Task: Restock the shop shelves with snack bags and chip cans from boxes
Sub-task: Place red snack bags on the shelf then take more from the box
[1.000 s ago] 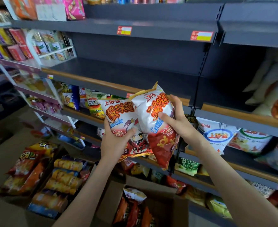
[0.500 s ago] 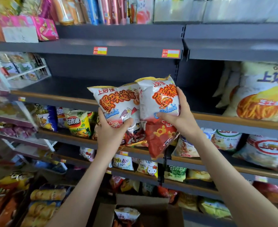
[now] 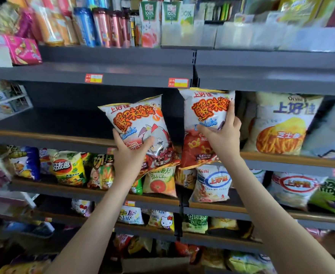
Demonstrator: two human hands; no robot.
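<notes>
1. Your left hand (image 3: 131, 157) is raised at the centre of the frame, and its forearm climbs from the lower left. The thumb lies across the front of a white-and-red snack bag (image 3: 135, 119) and the fingers curl behind its left edge. The hand grips the bag by its lower half.
2. That snack bag tilts with its top leaning toward the left of the frame. It is held in front of the dark shelf (image 3: 44, 135) with the wooden front edge, and its bottom hangs below that edge, over the row of bags beneath.
3. Your right hand (image 3: 221, 139) is raised just right of centre, a little higher than the left, and its forearm rises from the lower right. It grips a second bag (image 3: 206, 109) of the same kind, with the thumb across the front at mid-height and the fingers wrapped round the right edge.
4. The second bag is nearly upright, just right of the first, with a gap between their tops. Whether their lower corners touch cannot be told. Its top reaches up near a price tag (image 3: 178, 82) on the shelf rail above.
5. Just right of it, a large cheese-snack bag (image 3: 281, 123) stands on the same level.
6. Chip cans (image 3: 101, 26) stand at the upper left, and juice cartons (image 3: 149, 22) at top centre.
7. A cardboard box (image 3: 154, 264) shows at bottom centre, blurred.
</notes>
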